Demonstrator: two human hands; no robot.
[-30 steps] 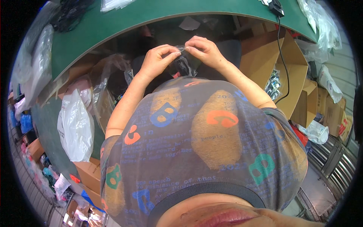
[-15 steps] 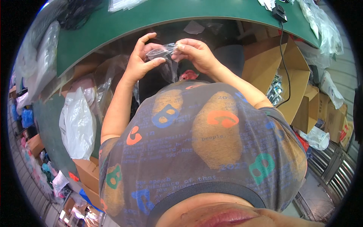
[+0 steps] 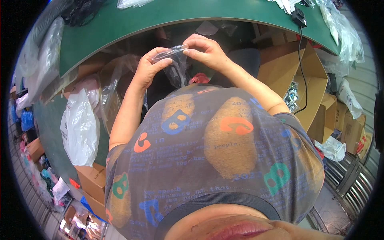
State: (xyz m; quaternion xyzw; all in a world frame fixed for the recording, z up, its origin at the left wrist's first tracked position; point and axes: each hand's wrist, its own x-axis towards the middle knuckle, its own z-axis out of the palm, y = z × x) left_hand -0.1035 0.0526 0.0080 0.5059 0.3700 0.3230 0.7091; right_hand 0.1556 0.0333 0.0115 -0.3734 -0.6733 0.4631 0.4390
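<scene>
Between my hands, in front of my chest, hangs a clear plastic bag (image 3: 176, 69) with its top edge pulled nearly straight. My left hand (image 3: 155, 63) pinches the left end of that edge between thumb and fingers. At the other end my right hand (image 3: 203, 49) grips the bag's corner with thumb and forefinger. The bag's lower part dangles below the hands, against a dark background, and I cannot make out anything inside it.
A green table (image 3: 180, 11) curves across the far side. To the right stands an open cardboard box (image 3: 316, 86) holding small packed items, with a black cable (image 3: 305, 76) hanging over it. A white plastic bag (image 3: 80, 128) lies at the left, near another cardboard box (image 3: 91, 179).
The bag's mouth was a rounded open loop and is now drawn flat. My left fingers, spread before, have closed on its edge.
</scene>
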